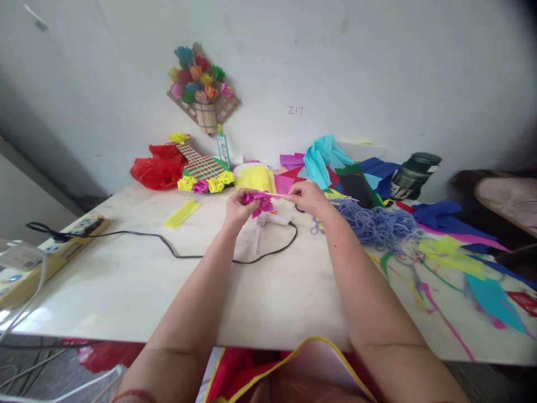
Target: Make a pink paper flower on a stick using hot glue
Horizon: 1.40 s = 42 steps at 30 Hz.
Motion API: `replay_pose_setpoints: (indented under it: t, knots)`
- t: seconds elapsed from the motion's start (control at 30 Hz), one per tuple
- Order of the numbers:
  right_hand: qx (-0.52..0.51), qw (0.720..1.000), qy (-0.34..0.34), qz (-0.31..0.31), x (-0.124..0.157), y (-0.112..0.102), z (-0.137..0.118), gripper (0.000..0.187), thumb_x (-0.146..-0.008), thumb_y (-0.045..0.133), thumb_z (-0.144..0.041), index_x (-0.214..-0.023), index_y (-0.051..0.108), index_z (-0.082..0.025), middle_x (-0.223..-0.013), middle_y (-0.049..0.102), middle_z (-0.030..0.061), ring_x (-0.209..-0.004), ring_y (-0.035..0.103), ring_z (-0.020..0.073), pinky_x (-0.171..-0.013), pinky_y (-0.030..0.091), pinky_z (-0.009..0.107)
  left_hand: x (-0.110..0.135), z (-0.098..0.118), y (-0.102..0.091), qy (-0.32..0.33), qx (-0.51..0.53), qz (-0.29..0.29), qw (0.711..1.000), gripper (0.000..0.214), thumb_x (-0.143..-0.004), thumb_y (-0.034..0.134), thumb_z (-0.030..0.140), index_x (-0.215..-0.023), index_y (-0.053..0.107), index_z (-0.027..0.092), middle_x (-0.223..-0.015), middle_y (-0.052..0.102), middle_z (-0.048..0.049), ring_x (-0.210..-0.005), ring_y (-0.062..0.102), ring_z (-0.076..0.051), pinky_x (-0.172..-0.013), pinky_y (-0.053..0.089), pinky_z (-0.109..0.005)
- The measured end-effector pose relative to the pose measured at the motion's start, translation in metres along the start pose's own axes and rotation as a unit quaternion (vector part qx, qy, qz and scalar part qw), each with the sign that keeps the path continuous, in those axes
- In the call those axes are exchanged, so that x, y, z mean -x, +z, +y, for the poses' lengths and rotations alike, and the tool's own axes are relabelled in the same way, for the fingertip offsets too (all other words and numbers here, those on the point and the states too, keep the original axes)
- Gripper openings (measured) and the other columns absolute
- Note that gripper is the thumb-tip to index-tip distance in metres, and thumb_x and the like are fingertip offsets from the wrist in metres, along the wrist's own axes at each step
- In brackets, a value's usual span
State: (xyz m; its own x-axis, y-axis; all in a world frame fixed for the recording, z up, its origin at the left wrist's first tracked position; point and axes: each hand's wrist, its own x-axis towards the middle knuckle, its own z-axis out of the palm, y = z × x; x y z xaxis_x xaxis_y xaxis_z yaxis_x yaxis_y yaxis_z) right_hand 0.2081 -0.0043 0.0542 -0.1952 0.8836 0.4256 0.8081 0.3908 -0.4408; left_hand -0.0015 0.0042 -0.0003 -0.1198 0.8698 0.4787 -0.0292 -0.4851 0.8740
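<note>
Above the middle of the table, my left hand [240, 209] is closed on a magenta crepe paper flower [260, 204]. A thin pale stick [274, 195] runs sideways from the flower to my right hand [305, 196], whose fingers pinch its other end. Just below the flower lies a white glue gun [274, 219] with a black cord, partly hidden by the paper. To the right, a tangle of blue-purple yarn [373, 224] sits beside my right forearm.
A yellow paper strip [182, 214] lies left of my hands. Further left is a power strip [67, 252] with cords. Behind stand a flower-trimmed stick craft [205, 168] and a red plastic bag [161, 168]. Coloured paper [325, 159] and a dark green bottle [415, 174] are at the back right.
</note>
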Motion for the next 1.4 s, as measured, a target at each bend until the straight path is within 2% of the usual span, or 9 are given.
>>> replay_pose_setpoints:
  t: [0.4,0.77,1.1,1.27,1.4]
  knots:
    - [-0.104,0.995,0.004,-0.012,-0.004,0.005,0.011,0.02,-0.075,0.07,-0.031,-0.064,0.066,-0.015,-0.066,0.064,0.0022,-0.063,0.054,0.0125,-0.061,0.038,0.025,0.0,0.001,0.0,0.003,0.003,0.0,1.0,0.024,-0.057,0.08,0.023,-0.078,0.07,0.017,-0.07,0.069,-0.0017,-0.06,0.058,-0.012,-0.057,0.045,-0.024]
    - [-0.142,0.99,-0.007,-0.008,-0.007,0.009,0.019,0.025,-0.069,0.072,-0.038,-0.058,0.065,-0.016,-0.061,0.062,0.0018,-0.06,0.051,0.013,-0.06,0.036,0.028,0.0,-0.001,0.001,0.005,0.004,0.002,1.0,0.024,-0.055,0.077,0.024,-0.077,0.071,0.016,-0.07,0.07,-0.0017,-0.059,0.058,-0.011,-0.058,0.046,-0.024]
    - [-0.169,0.984,0.018,-0.059,-0.003,-0.007,0.025,0.021,-0.065,0.07,-0.035,-0.056,0.063,-0.018,-0.058,0.059,0.0,-0.061,0.051,0.0139,-0.061,0.038,0.028,-0.001,-0.003,0.0,-0.005,-0.006,0.003,1.0,0.027,-0.056,0.077,0.025,-0.08,0.071,0.016,-0.072,0.069,-0.0018,-0.062,0.057,-0.012,-0.061,0.045,-0.025]
    - [-0.177,0.983,0.013,-0.047,-0.003,-0.009,0.027,0.023,-0.064,0.071,-0.037,-0.054,0.061,-0.018,-0.054,0.056,-0.0017,-0.058,0.049,0.0126,-0.067,0.04,0.03,0.0,-0.002,0.0,0.0,-0.016,0.003,1.0,0.026,-0.056,0.076,0.025,-0.08,0.07,0.017,-0.073,0.068,-0.0011,-0.064,0.057,-0.013,-0.062,0.045,-0.026]
    - [-0.194,0.98,0.014,-0.032,-0.002,-0.008,0.025,0.027,-0.064,0.07,-0.041,-0.055,0.061,-0.018,-0.054,0.054,-0.0019,-0.058,0.048,0.0122,-0.065,0.04,0.03,0.0,-0.001,0.0,-0.002,-0.02,0.001,1.0,0.028,-0.055,0.076,0.025,-0.081,0.07,0.017,-0.073,0.067,-0.0005,-0.064,0.058,-0.013,-0.062,0.046,-0.026]
